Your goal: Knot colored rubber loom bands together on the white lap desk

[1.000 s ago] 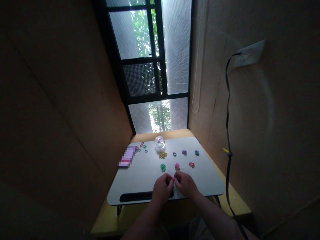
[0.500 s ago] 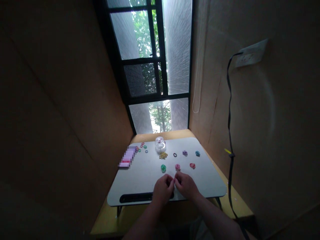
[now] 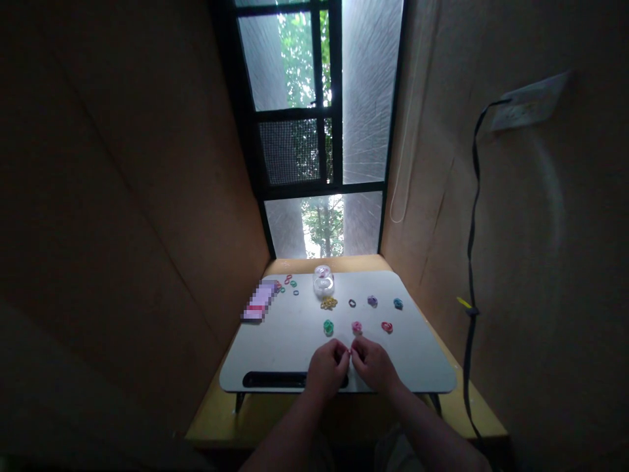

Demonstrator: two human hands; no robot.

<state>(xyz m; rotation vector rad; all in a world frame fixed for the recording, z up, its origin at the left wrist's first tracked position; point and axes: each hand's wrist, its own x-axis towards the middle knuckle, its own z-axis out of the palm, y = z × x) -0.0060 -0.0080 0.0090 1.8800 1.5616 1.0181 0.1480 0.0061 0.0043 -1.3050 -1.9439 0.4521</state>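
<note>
At lower centre, left hand (image 3: 328,368) and right hand (image 3: 374,366) pinch narrowly, contents unclear, pink bands (image 3: 357,326) just above the right hand.

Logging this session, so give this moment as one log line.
left hand, right hand: close together | anything held: unclear | ahead: pink bands, green bands | beyond: clear jar | surface: white table

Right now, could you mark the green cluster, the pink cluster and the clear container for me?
Green cluster (image 3: 328,327): head view, middle of the cluster.
Pink cluster (image 3: 357,326): head view, middle of the cluster.
Clear container (image 3: 324,286): head view, middle of its see-through body.
</note>
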